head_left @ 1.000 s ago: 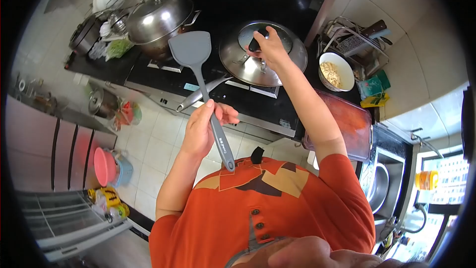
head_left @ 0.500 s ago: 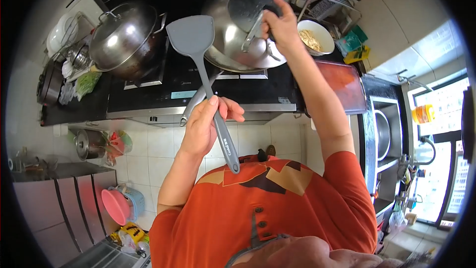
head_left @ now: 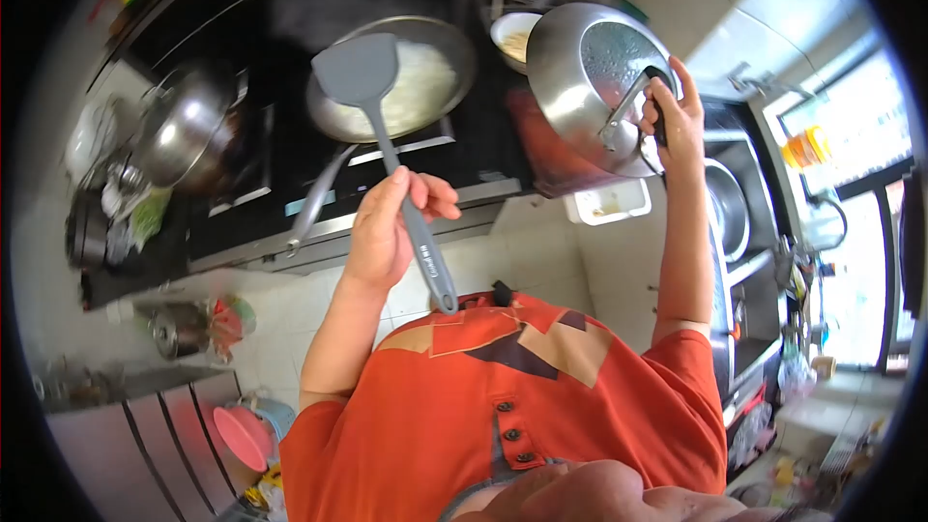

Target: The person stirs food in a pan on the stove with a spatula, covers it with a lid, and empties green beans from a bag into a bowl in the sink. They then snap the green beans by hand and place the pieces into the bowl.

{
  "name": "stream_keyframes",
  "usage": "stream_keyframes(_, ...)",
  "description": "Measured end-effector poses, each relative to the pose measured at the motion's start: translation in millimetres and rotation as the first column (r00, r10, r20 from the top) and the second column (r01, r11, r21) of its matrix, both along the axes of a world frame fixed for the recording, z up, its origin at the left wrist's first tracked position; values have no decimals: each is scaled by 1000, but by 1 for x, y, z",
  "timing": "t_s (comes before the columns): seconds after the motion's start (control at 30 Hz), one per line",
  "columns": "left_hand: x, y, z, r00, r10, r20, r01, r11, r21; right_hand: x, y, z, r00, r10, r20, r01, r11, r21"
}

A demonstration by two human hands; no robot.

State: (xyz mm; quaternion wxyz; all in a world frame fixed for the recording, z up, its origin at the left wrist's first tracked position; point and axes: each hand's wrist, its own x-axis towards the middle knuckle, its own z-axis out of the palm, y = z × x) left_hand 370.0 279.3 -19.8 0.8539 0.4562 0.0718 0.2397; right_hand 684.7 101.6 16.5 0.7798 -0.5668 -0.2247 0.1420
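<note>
My left hand (head_left: 387, 222) is closed around the handle of a grey spatula (head_left: 356, 70), whose blade overlaps the near left part of an uncovered frying pan (head_left: 462, 56) in view. Pale, whitish contents (head_left: 422, 87) lie in this pan on the stove. Off to the right, my right hand (head_left: 674, 116) grips the black handle of a metal lid (head_left: 561, 77). The lid is tilted, its glass centre (head_left: 614, 53) is covered in droplets, and it hangs over the red board beside the stove.
A lidded wok (head_left: 184, 130) stands on the left burner. Behind the lid is a white bowl (head_left: 512, 29) of pale food. A white tray (head_left: 619, 201) sits below the lid, and a sink (head_left: 759, 198) is at the right. The pan's handle (head_left: 314, 208) juts over the counter's front edge.
My right hand has lifted the lid off the pan and carried it right, uncovering the contents. My left hand still holds the spatula. The view has shifted.
</note>
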Motion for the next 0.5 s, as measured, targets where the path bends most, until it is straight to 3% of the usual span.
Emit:
stream_keyframes(0.1, 27, -27, -3, 993, -109, -34, 108, 994, -16, 26, -76, -28, 989, -129, -70, 129, 992, -7)
stream_keyframes(0.23, 66, -60, -8, 947, -320, -25, 320, 947, -16, 54, -167, -62, 910, -405, -84, 386, 905, -181)
stream_keyframes(0.43, 125, -107, -16, 853, -522, 7, 520, 849, -93, 66, -269, -102, 827, -560, -46, 520, 794, -314)
stream_keyframes(0.5, 139, -123, -15, 846, -528, -75, 517, 847, -122, 67, -294, -120, 803, -594, -46, 550, 769, -327)
